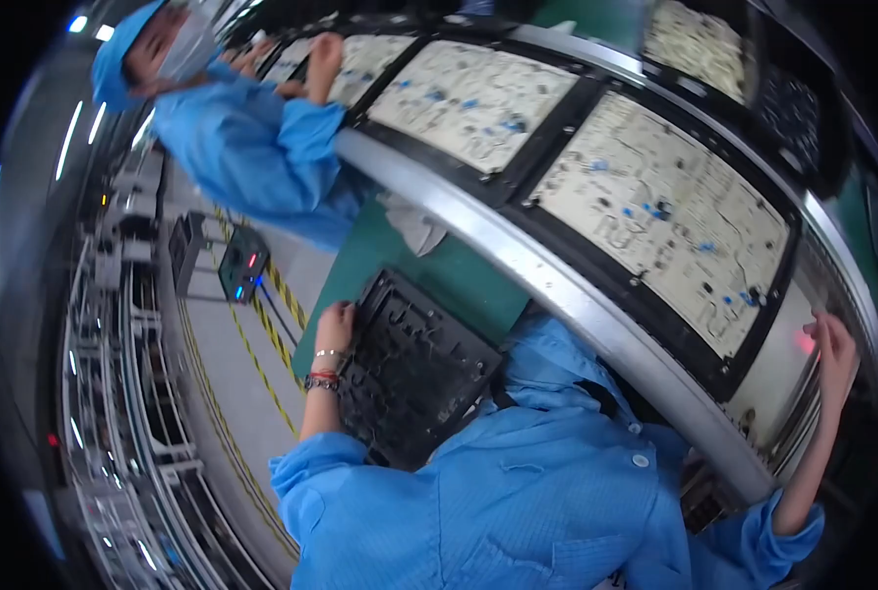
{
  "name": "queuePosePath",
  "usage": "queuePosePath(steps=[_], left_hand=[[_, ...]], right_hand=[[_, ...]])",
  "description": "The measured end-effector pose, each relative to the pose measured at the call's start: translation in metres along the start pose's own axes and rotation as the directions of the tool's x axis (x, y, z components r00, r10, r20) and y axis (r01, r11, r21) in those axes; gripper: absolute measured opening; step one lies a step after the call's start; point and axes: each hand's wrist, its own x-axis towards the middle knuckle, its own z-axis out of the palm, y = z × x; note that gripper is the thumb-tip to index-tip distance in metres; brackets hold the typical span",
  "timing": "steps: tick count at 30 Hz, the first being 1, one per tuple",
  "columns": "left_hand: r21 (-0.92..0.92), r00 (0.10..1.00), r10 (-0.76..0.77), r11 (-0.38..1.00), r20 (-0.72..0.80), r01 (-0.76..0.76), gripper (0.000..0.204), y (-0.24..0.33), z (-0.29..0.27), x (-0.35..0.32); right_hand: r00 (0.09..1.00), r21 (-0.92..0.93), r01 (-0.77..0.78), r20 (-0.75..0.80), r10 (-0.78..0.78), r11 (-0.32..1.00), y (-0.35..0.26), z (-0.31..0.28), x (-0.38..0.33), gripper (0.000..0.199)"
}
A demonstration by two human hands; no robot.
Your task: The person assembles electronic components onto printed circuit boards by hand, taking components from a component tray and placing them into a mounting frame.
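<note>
Black tray [437, 313] lies just to the right of the left hand [335, 324], on a green bench [380, 246]. It is set at an angle, with its far left edge closest to the fingers. Dark, irregular shapes lie inside the tray; their kind cannot be told.

Left hand: the fingers are curled narrow beside the tray's edge. Whether they grip the edge or a small part cannot be told. A bracelet [321, 382] with a red band sits on the wrist below this hand.

Right hand: it is raised beyond the metal rail [542, 270], well apart from the left hand. The thumb and fingers are drawn close together, pointing upward; whether anything is held between them cannot be told. A red glow [805, 340] shows just to the left of the fingertips.

Nearest panel: a cream panel [636, 157] in a black frame lies to the left of the right hand. Blue and dark components and thin wires are mounted on its face. A second panel [473, 93] of the same kind lies farther left along the line.

Surroundings: a grey cloth [417, 228] lies beyond the left hand, near the rail. Farther beyond that hand, a co-worker [233, 138] in blue workwear and a cap reaches over the line.
</note>
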Motion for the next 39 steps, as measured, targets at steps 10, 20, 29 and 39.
queuePosePath(steps=[10, 20, 29, 39], left_hand=[[0.376, 0.905, 0.304, 0.908, -0.297, -0.181, 0.016, 0.032, -0.009, -0.031], [0.456, 0.488, 0.654, 0.755, -0.578, -0.472, 0.032, 0.175, -0.125, -0.126], [0.652, -0.353, 0.660, 0.278, -0.663, -0.706, 0.021, 0.285, -0.158, -0.133], [0.197, -0.195, 0.640, -0.069, -0.743, -0.978, 0.063, 0.440, -0.178, -0.122]], right_hand=[[0.997, 0.092, 0.071, 0.001, -0.071, 0.993, 0.007, 0.005, 0.011, 0.033], [0.976, 0.138, 0.182, -0.142, -0.162, 0.974, -0.076, 0.008, -0.026, 0.031], [0.777, 0.252, 0.548, 0.201, -0.597, 0.798, -0.225, 0.094, -0.127, 0.092], [0.871, 0.761, 0.307, -0.467, 0.154, 0.572, -0.143, 0.076, -0.157, 0.033]])
